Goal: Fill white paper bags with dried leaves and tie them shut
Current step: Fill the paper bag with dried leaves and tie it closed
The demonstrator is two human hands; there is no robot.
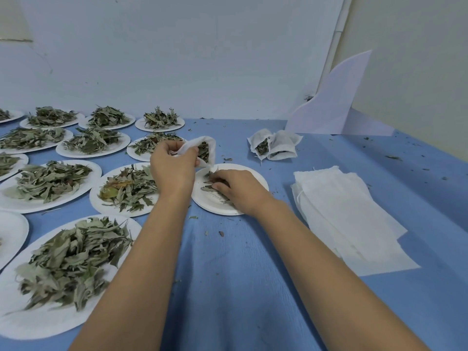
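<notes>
The left hand [174,160] pinches the white bag [206,148] by its rim, mouth gaping back toward the person, just above the plate [254,179]. The right hand [236,191] has its fingers curled round a few dried leaves [209,188] there.

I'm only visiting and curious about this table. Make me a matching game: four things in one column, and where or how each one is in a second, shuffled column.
Things
1. bag being filled
2. two leaf-filled bags
3. stack of empty bags
4. near-empty plate

Places or states
A. lying flat at the right of the table
B. under the right hand, whose fingers gather leaves
C. held open by the left hand
D. resting together towards the back, near the wall

Pairs: 1-C, 2-D, 3-A, 4-B
</notes>
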